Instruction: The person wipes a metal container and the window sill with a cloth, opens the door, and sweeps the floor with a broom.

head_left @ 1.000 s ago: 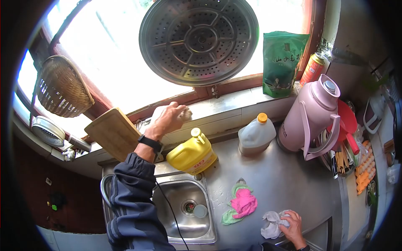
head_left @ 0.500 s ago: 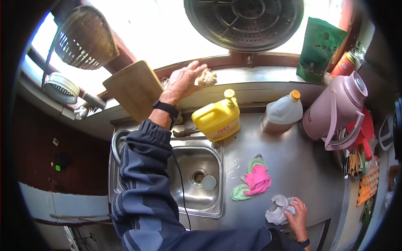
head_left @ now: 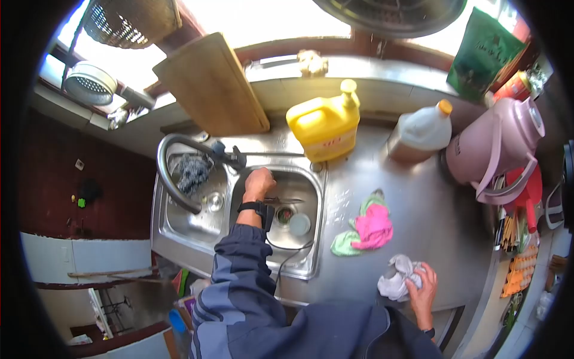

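Note:
My left hand is closed over the right sink basin, near its back edge. A thin, blade-like thing shows just beside the fingers; whether they hold it is hidden. In that basin, a round, pale cap-like piece lies beside the drain, which has bits in it. On the steel counter, my right hand grips a crumpled whitish cloth. Behind it lie a pink cloth and a light green cloth, bunched together. A lumpy beige piece like ginger root rests on the windowsill.
A yellow jug, a clear bottle with an orange cap and a pink thermos stand along the back. The faucet arches over the left basin, near a leaning cutting board. A dark cord crosses the right basin.
My left hand has left the beige lump on the sill and come down to the right basin, closing. My right hand stays on the whitish cloth. The view has tipped downward.

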A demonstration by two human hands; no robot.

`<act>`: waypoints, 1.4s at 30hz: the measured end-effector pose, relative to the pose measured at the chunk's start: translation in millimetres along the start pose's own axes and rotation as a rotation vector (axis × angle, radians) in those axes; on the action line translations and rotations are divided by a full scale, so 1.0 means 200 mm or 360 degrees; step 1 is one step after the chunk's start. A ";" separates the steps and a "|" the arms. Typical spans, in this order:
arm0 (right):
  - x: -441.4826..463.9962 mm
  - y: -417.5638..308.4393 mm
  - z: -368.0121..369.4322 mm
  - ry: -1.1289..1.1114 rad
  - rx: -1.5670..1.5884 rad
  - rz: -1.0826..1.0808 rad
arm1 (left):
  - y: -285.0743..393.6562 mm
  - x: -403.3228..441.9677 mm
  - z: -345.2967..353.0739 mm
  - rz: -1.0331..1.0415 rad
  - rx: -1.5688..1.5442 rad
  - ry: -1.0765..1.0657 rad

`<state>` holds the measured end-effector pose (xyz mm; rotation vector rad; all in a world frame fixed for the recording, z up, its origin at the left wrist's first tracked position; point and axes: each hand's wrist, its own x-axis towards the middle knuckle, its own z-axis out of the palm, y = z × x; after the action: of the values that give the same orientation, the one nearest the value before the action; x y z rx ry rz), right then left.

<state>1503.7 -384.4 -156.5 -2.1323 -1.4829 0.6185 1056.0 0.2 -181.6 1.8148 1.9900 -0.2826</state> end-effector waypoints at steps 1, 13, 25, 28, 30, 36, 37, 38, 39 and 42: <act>0.01 0.01 0.02 0.0026 0.0004 -0.0015 | -0.08 0.03 0.10 -0.0064 -0.0004 -0.0104; 0.03 -0.02 0.03 -0.0030 0.0032 0.0101 | -0.33 -0.02 0.73 0.0198 0.0799 -0.0933; 0.06 -0.04 0.03 -0.0031 0.0044 0.0088 | -0.54 -0.17 0.90 -0.0042 0.0619 -0.0521; 0.05 -0.03 0.01 -0.0019 -0.0006 0.0018 | -0.70 -0.11 1.12 0.0011 0.0587 -0.0407; 0.06 -0.03 0.01 0.0001 -0.0007 -0.0004 | -0.70 -0.11 1.13 0.0038 0.0664 -0.0372; 0.02 0.00 0.02 0.0052 0.0023 0.0006 | -0.38 -0.24 0.50 -0.0063 0.0552 -0.0590; 0.03 0.00 0.02 0.0072 0.0029 -0.0003 | -0.32 -0.25 0.38 -0.0095 0.0503 -0.0581; 0.03 0.00 0.02 0.0078 0.0042 -0.0011 | -0.30 -0.26 0.30 -0.0150 0.0377 -0.0588; 0.03 0.00 0.02 0.0082 0.0057 -0.0018 | -0.29 -0.30 0.21 -0.0205 0.0285 -0.0618; 0.01 -0.01 -0.02 0.0086 0.0090 -0.0075 | -0.25 -0.44 -0.02 -0.0210 0.0116 -0.0570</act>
<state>1505.4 -382.1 -153.0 -2.0491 -1.4653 0.5745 1010.9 -83.3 -144.6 1.5458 1.8641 -0.6779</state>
